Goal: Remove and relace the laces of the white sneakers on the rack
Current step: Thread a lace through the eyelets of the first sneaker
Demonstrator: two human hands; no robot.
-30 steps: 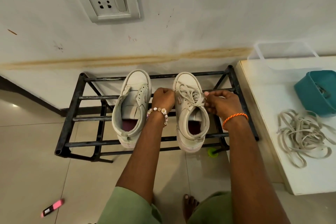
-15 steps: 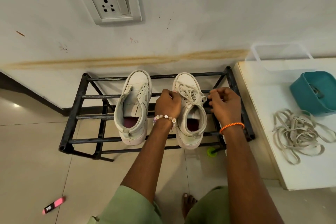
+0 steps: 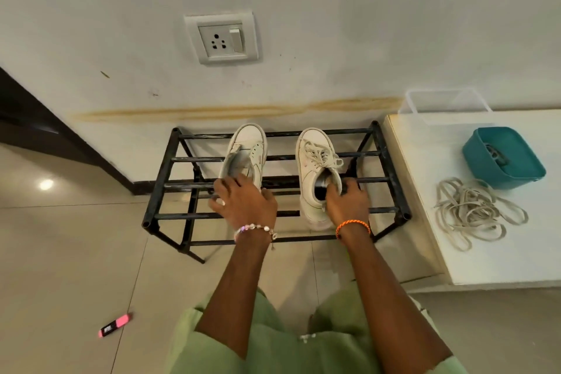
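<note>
- Head view: two white sneakers stand on one black rack (image 3: pixel 170 191): the unlaced sneaker (image 3: pixel 247 150) left, the laced sneaker (image 3: pixel 315 161) right.
- The left hand (image 3: pixel 243 203) rests with spread fingers on the unlaced heel.
- The right hand (image 3: pixel 347 203) grips the laced sneaker's collar.
- One pile of loose laces (image 3: pixel 473 209) lies on the right surface (image 3: pixel 425 252).

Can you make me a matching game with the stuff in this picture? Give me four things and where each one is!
Things:
1. laced sneaker
2. pink highlighter
3. loose laces
4. teal tub

Places:
A. on the floor tiles, left of the person
B. on the black rack, held by the right hand
C. in a pile on the white table
D. on the white table, behind the pile

Pairs: 1-B, 2-A, 3-C, 4-D
</note>
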